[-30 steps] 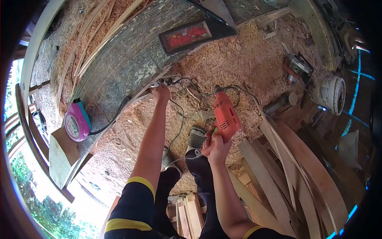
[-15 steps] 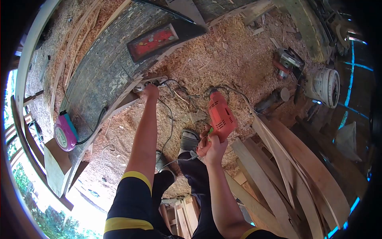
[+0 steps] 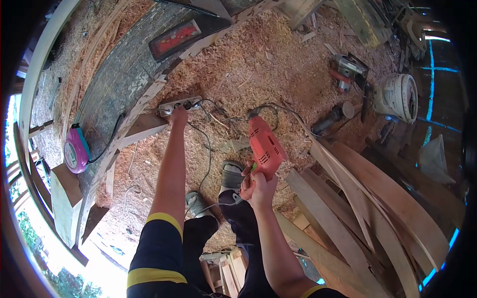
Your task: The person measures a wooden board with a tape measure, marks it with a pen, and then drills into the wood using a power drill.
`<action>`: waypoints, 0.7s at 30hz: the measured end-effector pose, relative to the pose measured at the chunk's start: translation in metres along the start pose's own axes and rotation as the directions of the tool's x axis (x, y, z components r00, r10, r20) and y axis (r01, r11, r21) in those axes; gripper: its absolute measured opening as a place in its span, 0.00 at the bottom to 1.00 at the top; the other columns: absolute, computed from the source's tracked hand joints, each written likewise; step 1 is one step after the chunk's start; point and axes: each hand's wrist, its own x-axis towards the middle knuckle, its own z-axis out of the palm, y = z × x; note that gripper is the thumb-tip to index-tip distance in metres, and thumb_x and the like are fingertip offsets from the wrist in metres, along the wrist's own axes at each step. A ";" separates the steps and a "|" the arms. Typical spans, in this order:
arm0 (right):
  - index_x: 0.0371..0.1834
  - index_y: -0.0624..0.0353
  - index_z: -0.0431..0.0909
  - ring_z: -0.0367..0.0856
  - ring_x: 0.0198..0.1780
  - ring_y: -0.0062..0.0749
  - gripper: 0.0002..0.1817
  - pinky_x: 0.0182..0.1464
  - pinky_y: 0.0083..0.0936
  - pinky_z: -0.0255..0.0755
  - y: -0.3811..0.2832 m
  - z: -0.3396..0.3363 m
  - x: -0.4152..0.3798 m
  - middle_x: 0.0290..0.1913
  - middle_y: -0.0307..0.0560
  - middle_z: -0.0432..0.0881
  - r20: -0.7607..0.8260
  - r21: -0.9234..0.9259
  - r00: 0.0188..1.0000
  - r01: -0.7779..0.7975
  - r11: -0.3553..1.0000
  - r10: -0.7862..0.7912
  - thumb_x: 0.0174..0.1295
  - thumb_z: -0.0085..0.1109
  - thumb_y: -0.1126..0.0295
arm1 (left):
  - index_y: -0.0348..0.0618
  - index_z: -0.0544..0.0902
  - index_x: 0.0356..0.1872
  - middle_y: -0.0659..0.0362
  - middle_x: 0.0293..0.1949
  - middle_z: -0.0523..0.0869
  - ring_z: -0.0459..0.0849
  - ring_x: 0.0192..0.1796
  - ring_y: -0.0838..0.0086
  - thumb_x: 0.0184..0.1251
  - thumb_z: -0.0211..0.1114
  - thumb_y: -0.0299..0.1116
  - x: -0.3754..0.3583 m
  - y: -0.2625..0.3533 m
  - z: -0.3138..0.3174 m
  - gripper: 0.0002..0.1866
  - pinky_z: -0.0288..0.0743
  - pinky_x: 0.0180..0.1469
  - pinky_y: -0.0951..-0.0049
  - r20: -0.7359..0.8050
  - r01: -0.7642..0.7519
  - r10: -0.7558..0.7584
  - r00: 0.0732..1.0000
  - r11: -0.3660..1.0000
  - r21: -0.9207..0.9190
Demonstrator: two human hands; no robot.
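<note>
My left hand (image 3: 179,117) reaches down to a white power strip (image 3: 168,106) on the shavings, its fingers closed around a dark plug at the sockets; the fingertips are partly hidden. Another black plug (image 3: 188,105) sits in the strip just to the right. In my right hand (image 3: 260,187) is a red power drill (image 3: 265,148), gripped by its handle, with the chuck pointing away from me. A grey cord (image 3: 208,171) runs from near the drill's handle, past my feet, up toward the strip.
A worn wooden bench (image 3: 112,92) carries a pink tape measure (image 3: 77,151) and a red-bottomed tray (image 3: 175,41). On the right are a power tool (image 3: 349,69), a white bucket (image 3: 397,98) and curved boards (image 3: 382,184). Wood shavings cover the floor, and cords lie across it.
The view has shifted slightly, so most things appear a little further left and higher. My left hand stays at the power strip, and my right hand still grips the drill.
</note>
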 end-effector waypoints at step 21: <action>0.56 0.62 0.80 0.76 0.24 0.29 0.19 0.27 0.32 0.72 -0.146 0.073 -0.271 0.44 0.55 0.86 0.254 0.158 0.964 -0.124 0.980 0.081 0.66 0.61 0.63 | 0.48 0.87 0.64 0.52 0.55 0.94 0.94 0.59 0.56 0.75 0.73 0.67 -0.573 -0.120 -0.267 0.34 0.85 0.63 0.55 0.544 -0.466 0.695 0.471 0.719 -0.516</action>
